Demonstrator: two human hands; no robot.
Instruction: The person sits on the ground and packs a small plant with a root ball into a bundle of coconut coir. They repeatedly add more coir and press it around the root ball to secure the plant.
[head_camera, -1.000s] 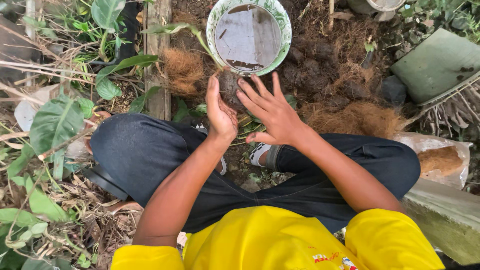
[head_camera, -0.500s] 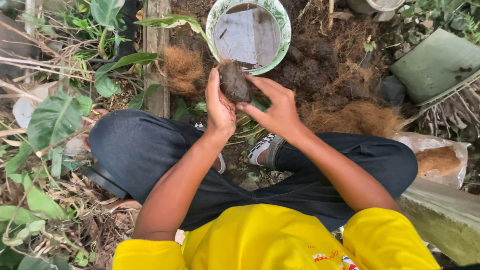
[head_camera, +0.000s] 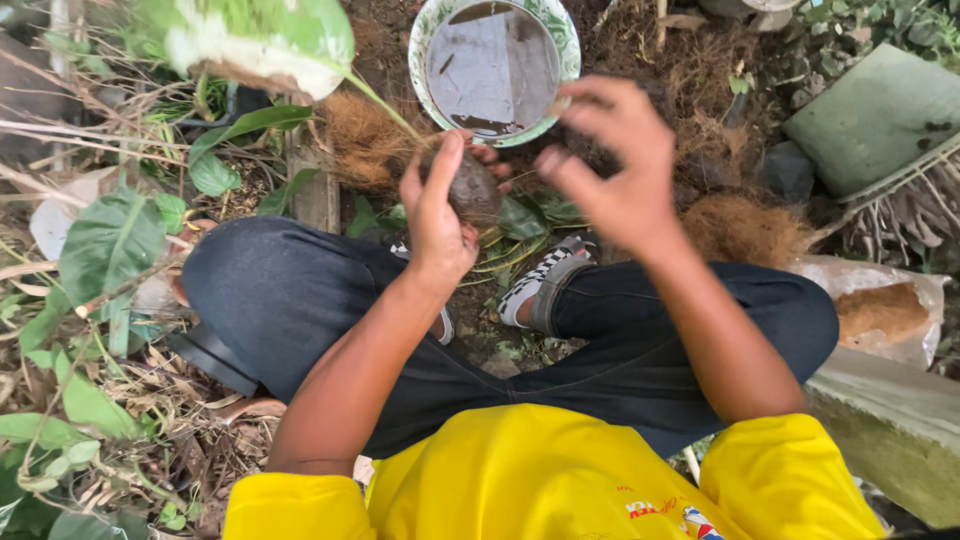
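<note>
Left hand (head_camera: 436, 215) grips a dark root ball (head_camera: 474, 190) at frame centre; right hand (head_camera: 612, 168), fingers spread, hovers below the water-filled bowl (head_camera: 432, 30).

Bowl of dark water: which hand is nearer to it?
Right. The right hand hangs open with its fingertips at the lower right rim of the bowl. The left hand sits below the bowl, holding a soil ball.

Outdoor daylight, soft and even; dark soil ground (head_camera: 640, 40) around a patterned bowl of water (head_camera: 497, 65); broad green leaves (head_camera: 110, 245) left of the bowl; grey-green slab (head_camera: 880, 115) right of it; brown fibre heap (head_camera: 745, 228) below-right.
</note>
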